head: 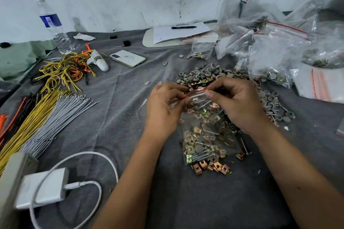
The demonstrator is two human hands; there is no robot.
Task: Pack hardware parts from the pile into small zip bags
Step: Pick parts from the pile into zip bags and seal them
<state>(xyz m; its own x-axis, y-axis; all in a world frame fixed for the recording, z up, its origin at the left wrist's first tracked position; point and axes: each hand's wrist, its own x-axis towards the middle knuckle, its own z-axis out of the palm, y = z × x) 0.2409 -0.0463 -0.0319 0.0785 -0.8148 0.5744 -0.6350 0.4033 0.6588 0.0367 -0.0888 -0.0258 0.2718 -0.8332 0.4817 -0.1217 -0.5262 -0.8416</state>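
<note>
Both hands, left (163,106) and right (236,102), pinch our zip bag (206,126) at its red seal over the pile (214,165), presumably closing it against spillage.

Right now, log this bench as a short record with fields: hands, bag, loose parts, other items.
left hand: pinches the top strip of the zip bag
right hand: pinches the same strip from the other end
zip bag: clear, red line at its mouth, held above the pile, holds metal clips and screws
pile: brass-coloured clips on the grey cloth, grey round caps beyond
other items: phone, water bottle, charger, wire bundles, filled bags
</note>
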